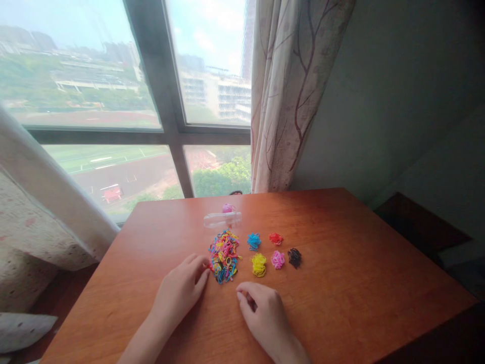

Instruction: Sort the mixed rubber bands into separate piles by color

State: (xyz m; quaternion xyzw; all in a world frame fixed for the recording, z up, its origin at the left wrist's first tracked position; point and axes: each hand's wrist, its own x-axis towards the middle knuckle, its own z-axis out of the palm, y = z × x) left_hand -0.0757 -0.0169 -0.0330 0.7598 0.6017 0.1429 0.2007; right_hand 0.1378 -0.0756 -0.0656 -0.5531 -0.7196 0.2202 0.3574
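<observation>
My left hand [181,290] rests on the wooden table [341,263], its fingertips touching the near left edge of the mixed pile of coloured rubber bands [225,255]; the fingers lie close together, and I cannot tell whether they pinch a band. My right hand [263,313] lies near the table's front, fingers curled loosely inward with nothing visibly held, just near of the yellow heap [258,264]. Right of the mixed pile sit small sorted heaps: blue [253,241] and red [276,238] in the far row, yellow, pink [278,259] and black [294,257] in the near row. Beyond the pile lies a clear plastic container [222,220] with a pink cap [227,208].
</observation>
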